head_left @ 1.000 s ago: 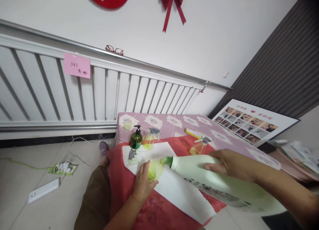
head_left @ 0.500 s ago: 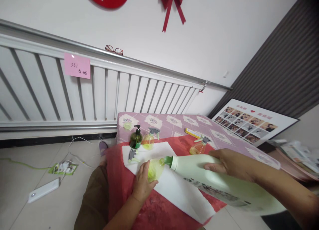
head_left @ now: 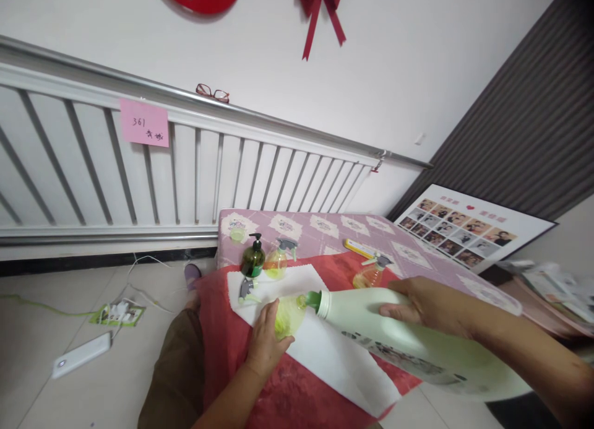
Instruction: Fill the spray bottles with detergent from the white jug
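Note:
My left hand [head_left: 269, 339] is closed round a small yellowish see-through spray bottle [head_left: 292, 316] with its spray head off, tilted with its mouth to the right. My right hand [head_left: 417, 305] grips a big pale green detergent jug [head_left: 394, 327], tipped so its green spout meets the small bottle's mouth. A loose grey spray head [head_left: 247, 288] lies on the white cloth [head_left: 343, 367] left of them. Behind stand a dark green pump bottle [head_left: 253, 259] and a clear spray bottle [head_left: 277, 262]. Another spray bottle [head_left: 369, 274] is behind the jug.
A red cover [head_left: 297, 395] lies over the patterned tablecloth [head_left: 320, 225]. A yellow box [head_left: 359, 248] and a light green cap [head_left: 237, 234] rest there. Beyond is a white radiator [head_left: 273, 175]; a power strip [head_left: 118, 314] and a white power bank [head_left: 82, 355] lie on the floor.

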A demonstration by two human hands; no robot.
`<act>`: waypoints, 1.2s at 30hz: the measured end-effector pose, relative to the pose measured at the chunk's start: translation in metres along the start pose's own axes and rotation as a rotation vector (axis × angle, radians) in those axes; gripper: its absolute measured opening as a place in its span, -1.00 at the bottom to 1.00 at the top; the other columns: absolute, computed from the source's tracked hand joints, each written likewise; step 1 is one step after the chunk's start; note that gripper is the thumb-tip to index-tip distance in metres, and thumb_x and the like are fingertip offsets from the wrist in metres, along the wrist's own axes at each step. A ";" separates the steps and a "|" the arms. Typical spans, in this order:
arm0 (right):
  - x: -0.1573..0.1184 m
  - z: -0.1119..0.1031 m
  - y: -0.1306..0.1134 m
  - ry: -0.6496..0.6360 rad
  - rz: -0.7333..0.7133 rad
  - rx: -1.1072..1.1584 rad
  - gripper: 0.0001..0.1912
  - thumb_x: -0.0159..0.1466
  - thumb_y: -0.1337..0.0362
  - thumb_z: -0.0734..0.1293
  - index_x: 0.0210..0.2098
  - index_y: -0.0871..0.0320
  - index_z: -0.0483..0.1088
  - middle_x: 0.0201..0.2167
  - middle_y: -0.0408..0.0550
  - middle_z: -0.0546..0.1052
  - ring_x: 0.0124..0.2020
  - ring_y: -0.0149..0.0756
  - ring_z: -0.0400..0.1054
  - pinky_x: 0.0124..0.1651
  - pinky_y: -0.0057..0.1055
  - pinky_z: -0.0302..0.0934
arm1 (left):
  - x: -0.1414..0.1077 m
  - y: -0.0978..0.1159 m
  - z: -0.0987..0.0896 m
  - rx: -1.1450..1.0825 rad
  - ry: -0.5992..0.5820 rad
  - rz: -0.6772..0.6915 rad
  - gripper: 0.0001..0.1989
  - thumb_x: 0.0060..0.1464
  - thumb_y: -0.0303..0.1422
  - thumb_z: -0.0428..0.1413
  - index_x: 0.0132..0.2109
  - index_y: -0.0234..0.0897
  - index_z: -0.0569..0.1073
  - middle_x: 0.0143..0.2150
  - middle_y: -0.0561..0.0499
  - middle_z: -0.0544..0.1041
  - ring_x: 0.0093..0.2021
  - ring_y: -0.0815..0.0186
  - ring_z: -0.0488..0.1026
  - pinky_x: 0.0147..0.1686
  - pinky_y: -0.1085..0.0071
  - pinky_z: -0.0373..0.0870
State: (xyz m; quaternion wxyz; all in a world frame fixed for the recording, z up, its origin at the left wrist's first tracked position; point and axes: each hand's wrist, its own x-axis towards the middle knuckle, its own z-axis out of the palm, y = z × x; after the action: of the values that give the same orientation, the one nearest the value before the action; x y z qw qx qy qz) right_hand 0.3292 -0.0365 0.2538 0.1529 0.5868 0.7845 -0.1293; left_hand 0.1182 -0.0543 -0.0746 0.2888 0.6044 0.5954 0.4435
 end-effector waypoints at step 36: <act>-0.001 -0.004 -0.003 -0.020 0.009 0.037 -0.53 0.17 -0.15 0.21 -0.32 0.13 0.42 -0.37 0.02 0.58 -0.33 -0.11 0.45 -0.34 -0.35 0.22 | -0.001 0.001 0.000 -0.007 0.003 -0.001 -0.15 -0.17 -0.38 0.21 0.29 -0.24 0.07 0.28 -0.14 0.21 0.29 0.09 0.12 0.28 0.19 0.08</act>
State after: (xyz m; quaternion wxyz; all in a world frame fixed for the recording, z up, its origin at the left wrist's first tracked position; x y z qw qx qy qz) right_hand 0.3265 -0.0371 0.2578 0.1504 0.5918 0.7778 -0.1491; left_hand 0.1189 -0.0555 -0.0741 0.2902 0.6025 0.5947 0.4462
